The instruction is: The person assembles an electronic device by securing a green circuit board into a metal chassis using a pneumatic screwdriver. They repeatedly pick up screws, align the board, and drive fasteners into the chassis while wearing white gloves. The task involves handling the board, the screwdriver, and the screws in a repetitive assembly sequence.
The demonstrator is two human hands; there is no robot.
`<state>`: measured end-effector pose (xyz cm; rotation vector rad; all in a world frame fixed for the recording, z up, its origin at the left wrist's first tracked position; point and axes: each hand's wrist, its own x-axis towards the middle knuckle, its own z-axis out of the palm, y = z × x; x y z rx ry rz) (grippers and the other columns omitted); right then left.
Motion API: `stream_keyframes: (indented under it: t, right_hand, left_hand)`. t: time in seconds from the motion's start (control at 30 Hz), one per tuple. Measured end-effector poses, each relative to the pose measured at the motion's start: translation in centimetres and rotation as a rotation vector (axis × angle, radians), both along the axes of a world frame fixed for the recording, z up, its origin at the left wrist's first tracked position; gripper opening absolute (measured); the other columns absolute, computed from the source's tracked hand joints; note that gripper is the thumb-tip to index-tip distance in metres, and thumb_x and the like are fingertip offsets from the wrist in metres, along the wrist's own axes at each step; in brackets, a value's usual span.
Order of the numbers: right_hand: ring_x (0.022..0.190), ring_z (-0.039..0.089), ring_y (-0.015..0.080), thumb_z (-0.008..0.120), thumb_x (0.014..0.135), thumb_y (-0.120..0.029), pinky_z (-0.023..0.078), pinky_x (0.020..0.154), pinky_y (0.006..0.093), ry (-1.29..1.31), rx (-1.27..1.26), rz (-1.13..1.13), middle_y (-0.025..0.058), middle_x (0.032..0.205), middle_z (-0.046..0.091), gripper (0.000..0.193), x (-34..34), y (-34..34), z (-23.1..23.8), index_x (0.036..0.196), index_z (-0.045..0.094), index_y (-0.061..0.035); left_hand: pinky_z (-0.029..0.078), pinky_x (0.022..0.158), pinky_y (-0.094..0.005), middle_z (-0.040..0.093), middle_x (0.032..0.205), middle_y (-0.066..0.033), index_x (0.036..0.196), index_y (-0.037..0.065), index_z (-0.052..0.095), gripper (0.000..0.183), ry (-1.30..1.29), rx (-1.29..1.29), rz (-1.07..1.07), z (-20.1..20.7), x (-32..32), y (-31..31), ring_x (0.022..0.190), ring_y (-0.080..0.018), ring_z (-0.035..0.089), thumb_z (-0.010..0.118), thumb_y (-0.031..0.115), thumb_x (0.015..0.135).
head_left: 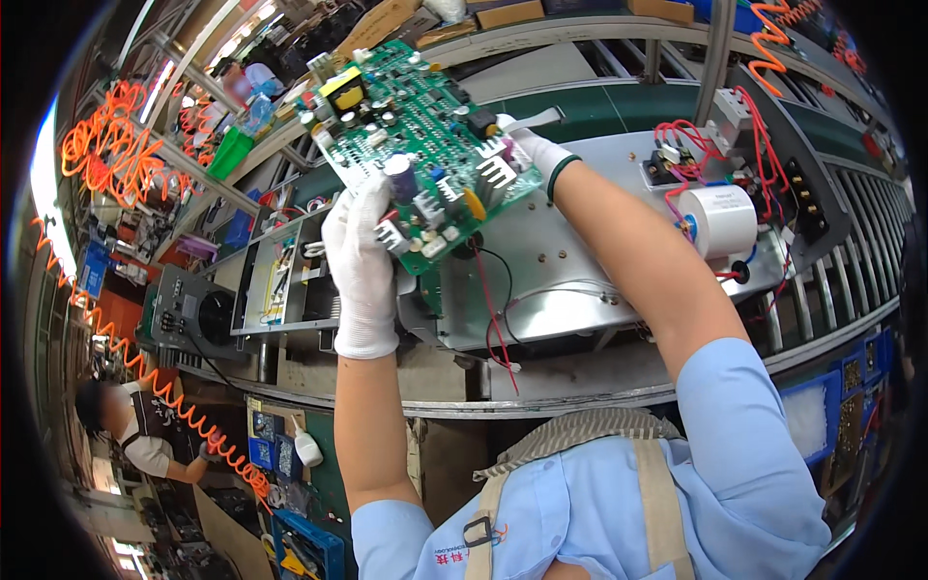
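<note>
A large green circuit board is held up and tilted between my two gloved hands, above the conveyor line. It carries capacitors, silver heat sinks and a yellow-and-black transformer. My left hand, in a white glove, grips the near left edge. Around the far right edge closes my right hand, also gloved, its fingers mostly hidden behind the board. A flat grey ribbon cable sticks out beside it. Below lies a metal chassis plate with loose red and black wires.
A white cylindrical capacitor and red wiring sit on the plate's right side. Rollers run beyond it. An open metal case stands left. Coiled orange air hoses hang nearby. Another person works at lower left. Blue parts bins lie lower right.
</note>
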<state>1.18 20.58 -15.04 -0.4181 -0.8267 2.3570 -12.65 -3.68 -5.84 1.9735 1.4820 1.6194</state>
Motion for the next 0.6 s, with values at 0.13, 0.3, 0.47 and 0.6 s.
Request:
stream_keyframes:
  t: [0.13,0.3,0.47,0.6]
  right_hand:
    - [0.084,0.067,0.023,0.063,0.09,-0.025,0.053,0.08,0.0339,0.006,0.579,-0.514,0.0139,0.091,0.07,0.025,3.7,-5.9,7.2,0.087,0.066,-0.0009]
    - [0.079,0.068,0.0231,0.06,0.095,-0.031,0.053,0.085,0.0376,0.011,0.514,-0.462,0.0096,0.082,0.07,0.034,10.3,-8.1,12.1,0.068,0.059,-0.0085]
    - [0.08,0.061,0.0164,0.056,0.095,-0.025,0.048,0.081,0.0337,-0.887,1.14,-0.179,0.0043,0.082,0.066,0.029,18.7,-17.3,9.3,0.074,0.058,-0.0045]
    - [0.093,0.062,0.0273,0.055,0.085,-0.012,0.048,0.084,0.0387,-1.022,1.774,0.156,0.0096,0.105,0.065,0.013,19.9,-19.8,5.2,0.091,0.063,-0.0031]
  left_hand:
    - [0.047,0.09,-0.0331,0.063,0.113,-0.0134,0.115,-0.002,0.061,0.027,-0.074,0.067,-0.003,-0.4,-0.3,0.3,0.101,-0.0224,0.061,0.056,0.009,0.091]
    - [0.045,0.091,-0.03,0.063,0.114,-0.0131,0.111,-0.009,0.062,0.032,0.405,0.369,0.142,-2.0,-3.1,1.2,0.1,-0.0183,0.061,0.052,0.017,0.095]
    - [0.045,0.095,-0.0357,0.062,0.117,-0.0172,0.116,-0.002,0.061,0.026,-0.04,0.111,0.012,-0.7,-0.7,1.5,0.106,-0.0273,0.061,0.05,0.009,0.095]
    - [0.048,0.093,-0.0388,0.063,0.114,-0.0173,0.118,0.001,0.059,0.028,0.286,0.177,0.167,-2.4,-3.7,2.4,0.105,-0.0306,0.061,0.055,0.004,0.091]
